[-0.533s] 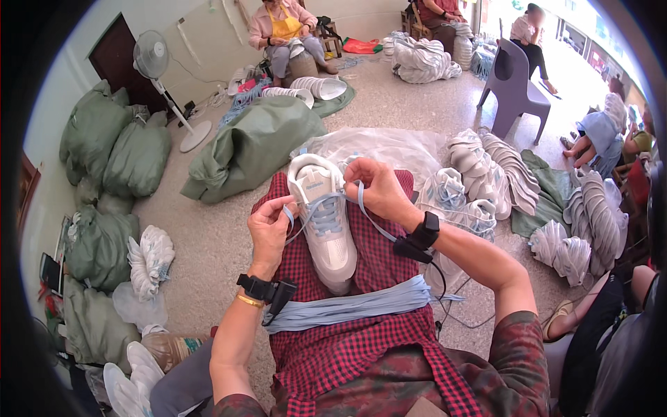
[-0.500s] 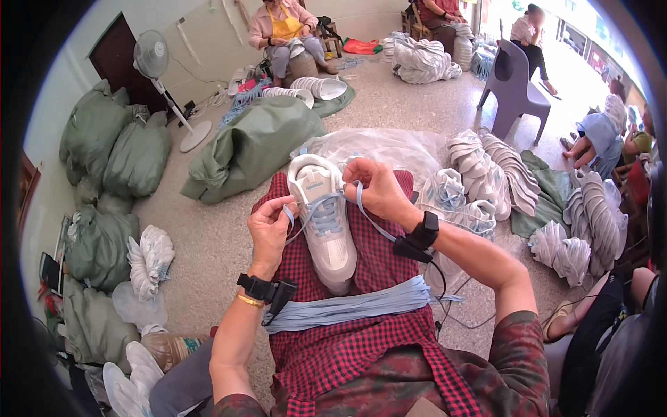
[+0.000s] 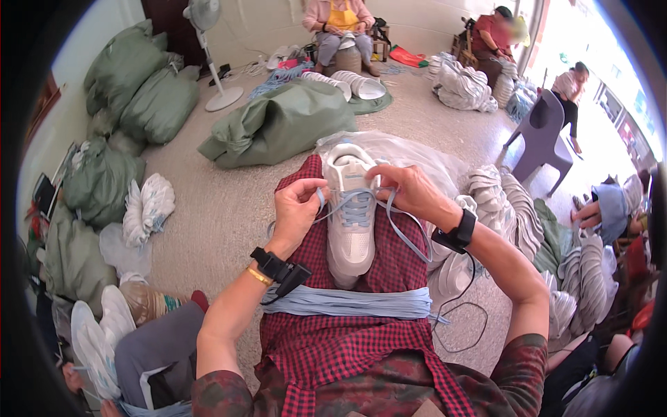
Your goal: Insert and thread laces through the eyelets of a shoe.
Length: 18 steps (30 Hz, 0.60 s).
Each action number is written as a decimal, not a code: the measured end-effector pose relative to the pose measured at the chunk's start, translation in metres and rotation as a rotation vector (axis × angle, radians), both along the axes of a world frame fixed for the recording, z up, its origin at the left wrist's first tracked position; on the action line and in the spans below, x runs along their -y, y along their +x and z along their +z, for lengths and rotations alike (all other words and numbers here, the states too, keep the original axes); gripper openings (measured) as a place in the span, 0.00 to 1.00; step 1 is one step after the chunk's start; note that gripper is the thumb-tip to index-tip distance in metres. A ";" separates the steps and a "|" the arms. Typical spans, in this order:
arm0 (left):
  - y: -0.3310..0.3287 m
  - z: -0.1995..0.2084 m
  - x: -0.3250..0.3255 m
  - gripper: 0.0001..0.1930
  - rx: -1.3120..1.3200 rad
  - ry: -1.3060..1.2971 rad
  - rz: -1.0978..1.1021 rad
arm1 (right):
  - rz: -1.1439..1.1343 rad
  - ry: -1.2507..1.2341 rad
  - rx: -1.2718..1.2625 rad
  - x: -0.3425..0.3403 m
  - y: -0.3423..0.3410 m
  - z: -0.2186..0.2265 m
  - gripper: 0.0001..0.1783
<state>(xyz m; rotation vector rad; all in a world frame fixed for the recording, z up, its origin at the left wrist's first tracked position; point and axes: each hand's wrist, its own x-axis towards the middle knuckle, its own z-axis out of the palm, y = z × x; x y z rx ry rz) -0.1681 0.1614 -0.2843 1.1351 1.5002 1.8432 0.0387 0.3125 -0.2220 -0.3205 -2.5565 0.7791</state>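
Note:
A white sneaker rests on my lap over a red-and-black checked apron, its toe toward me. Light blue shoelace crosses its tongue. On the shoe's left side, my left hand pinches one end of the lace between thumb and fingers. My right hand is closed on the lace at the top right eyelets, and a loose loop hangs below it. A flat bundle of light blue laces lies across my lap.
Ahead lie a green sack and clear plastic sheeting. Stacked white shoe parts stand to the right, near a purple-grey chair. Green sacks line the left wall. Another person's leg is close on my left.
The view has shifted, so the room sits differently. Both hands stay by the shoe; my right hand is now lower at the eyelets, with a larger lace loop hanging.

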 end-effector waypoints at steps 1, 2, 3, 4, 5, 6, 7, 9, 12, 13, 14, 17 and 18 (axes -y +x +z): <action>0.003 0.000 -0.003 0.07 0.022 0.018 0.007 | 0.008 0.008 0.007 -0.003 -0.001 0.002 0.17; 0.004 -0.001 -0.005 0.07 0.028 0.026 0.013 | 0.001 0.118 0.032 -0.006 -0.003 0.003 0.15; 0.005 -0.001 -0.006 0.06 0.009 0.020 0.023 | -0.008 0.228 0.056 -0.009 -0.004 0.005 0.13; 0.004 -0.001 -0.006 0.06 -0.011 0.011 0.034 | -0.004 0.231 0.060 -0.008 -0.007 0.010 0.13; 0.002 0.000 -0.006 0.06 -0.008 0.013 0.036 | 0.036 0.342 0.096 -0.009 -0.009 0.016 0.12; 0.001 0.000 -0.005 0.06 -0.078 0.009 0.057 | 0.075 0.453 0.132 -0.008 -0.010 0.023 0.11; 0.001 0.000 -0.005 0.06 -0.145 0.004 0.072 | 0.071 0.453 0.138 -0.006 -0.011 0.028 0.11; 0.002 0.001 -0.006 0.06 -0.159 0.016 0.071 | 0.080 0.582 0.206 -0.001 -0.016 0.034 0.11; 0.005 0.006 -0.009 0.06 -0.232 0.051 0.073 | 0.148 0.663 0.201 -0.007 -0.019 0.036 0.11; 0.008 0.011 -0.007 0.07 -0.368 0.058 0.106 | 0.144 0.661 0.203 -0.009 -0.019 0.036 0.11; 0.009 0.015 -0.007 0.09 -0.505 0.065 0.140 | 0.171 0.627 0.221 -0.011 -0.020 0.035 0.12; 0.013 0.027 -0.013 0.13 -0.830 0.102 0.106 | 0.201 0.533 0.315 -0.015 -0.025 0.042 0.14; 0.012 0.033 -0.013 0.13 -0.832 0.102 0.104 | 0.205 0.473 0.390 -0.017 -0.027 0.046 0.15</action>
